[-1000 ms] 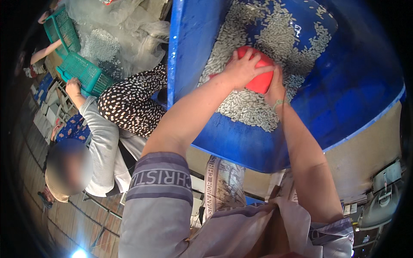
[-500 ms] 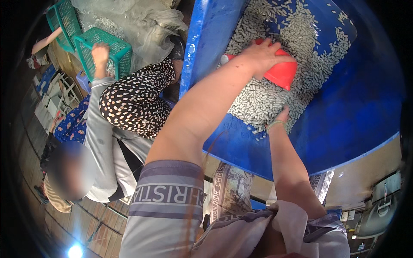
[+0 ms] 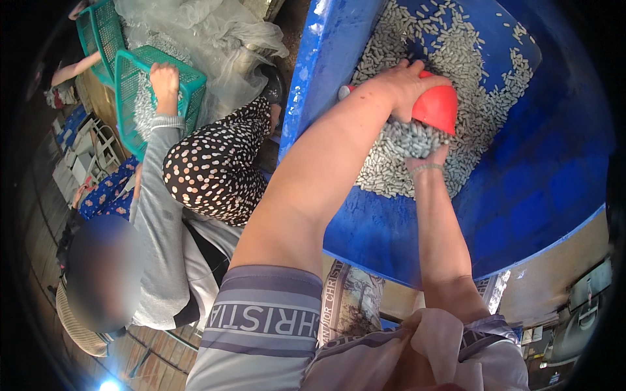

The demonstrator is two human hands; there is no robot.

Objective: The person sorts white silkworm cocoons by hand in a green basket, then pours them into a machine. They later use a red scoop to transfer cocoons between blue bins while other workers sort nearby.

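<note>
My left hand (image 3: 402,88) is closed over the back of a red plastic scoop (image 3: 435,107); a white-ended piece (image 3: 345,92) shows left of my wrist. The scoop lies tipped on its side on a heap of small grey oblong pellets (image 3: 385,173), its mouth toward me. Just below that mouth is my right hand (image 3: 430,158), palm side against a mound of loose, blurred pellets. Its fingers are hidden by the pellets, so their grip does not show. Both hands are inside a big blue plastic tub (image 3: 521,176).
The tub's tall wall (image 3: 306,72) stands left of my forearm. Beyond it a person in dotted trousers (image 3: 218,163) grips a green mesh basket (image 3: 191,91). A second green basket (image 3: 98,36) and crumpled clear plastic sheeting (image 3: 215,39) are at the far left.
My right hand has moved up and slightly right, pushing pellets toward the scoop. The scoop has shifted a little right and tilted. The other person's basket has turned.
</note>
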